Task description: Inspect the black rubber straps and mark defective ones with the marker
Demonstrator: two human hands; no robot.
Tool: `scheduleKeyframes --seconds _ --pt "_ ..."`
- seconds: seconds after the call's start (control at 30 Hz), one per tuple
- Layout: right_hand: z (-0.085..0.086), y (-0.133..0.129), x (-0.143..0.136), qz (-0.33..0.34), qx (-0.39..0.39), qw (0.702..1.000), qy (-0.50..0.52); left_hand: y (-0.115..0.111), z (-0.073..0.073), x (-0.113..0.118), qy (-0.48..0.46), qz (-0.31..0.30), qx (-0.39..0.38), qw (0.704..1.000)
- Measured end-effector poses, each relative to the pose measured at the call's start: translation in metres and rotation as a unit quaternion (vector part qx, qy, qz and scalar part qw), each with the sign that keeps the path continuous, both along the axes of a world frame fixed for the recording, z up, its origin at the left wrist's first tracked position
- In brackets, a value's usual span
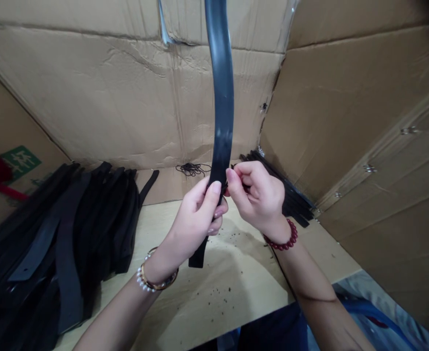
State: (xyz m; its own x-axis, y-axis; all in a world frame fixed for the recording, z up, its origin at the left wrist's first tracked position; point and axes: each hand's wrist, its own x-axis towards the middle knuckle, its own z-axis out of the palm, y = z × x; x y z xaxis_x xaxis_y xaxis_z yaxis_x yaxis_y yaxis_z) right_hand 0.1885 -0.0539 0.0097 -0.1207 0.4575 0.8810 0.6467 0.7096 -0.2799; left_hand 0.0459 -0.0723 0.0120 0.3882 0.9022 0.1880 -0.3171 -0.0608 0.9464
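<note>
A long, flat black rubber-like strip (222, 97) runs from the top of the view down between my hands, bending slightly along its length. Its lower end hangs below my left hand (201, 207), whose thumb lies across the front with the fingers wrapped behind. Close by on the strip's right edge, my right hand (256, 195) is closed in a pinch. Something small and dark shows at its fingertips, too small to make out.
Many black strips (71, 234) lie piled at the left. More strips (298, 209) are stacked behind my right hand. Tangled black cord (192, 169) lies by the back cardboard wall (126, 97). Dark crumbs dot the pale tabletop (185, 302). Cardboard (360, 112) encloses the right side.
</note>
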Motion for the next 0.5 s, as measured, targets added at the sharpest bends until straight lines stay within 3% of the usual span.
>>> scheduleKeyframes --seconds 0.13,0.37,0.5 --pt "0.003 -0.005 0.002 0.021 -0.007 0.999 0.024 0.001 -0.001 -0.001 -0.001 0.0 -0.001 1.0" --pt "0.001 0.003 -0.005 0.138 -0.168 0.972 0.093 0.008 0.004 -0.013 -0.061 -0.022 -0.074 0.995" --pt "-0.004 0.008 -0.011 0.184 -0.169 0.958 0.138 0.007 0.009 -0.017 -0.073 -0.04 -0.09 0.992"
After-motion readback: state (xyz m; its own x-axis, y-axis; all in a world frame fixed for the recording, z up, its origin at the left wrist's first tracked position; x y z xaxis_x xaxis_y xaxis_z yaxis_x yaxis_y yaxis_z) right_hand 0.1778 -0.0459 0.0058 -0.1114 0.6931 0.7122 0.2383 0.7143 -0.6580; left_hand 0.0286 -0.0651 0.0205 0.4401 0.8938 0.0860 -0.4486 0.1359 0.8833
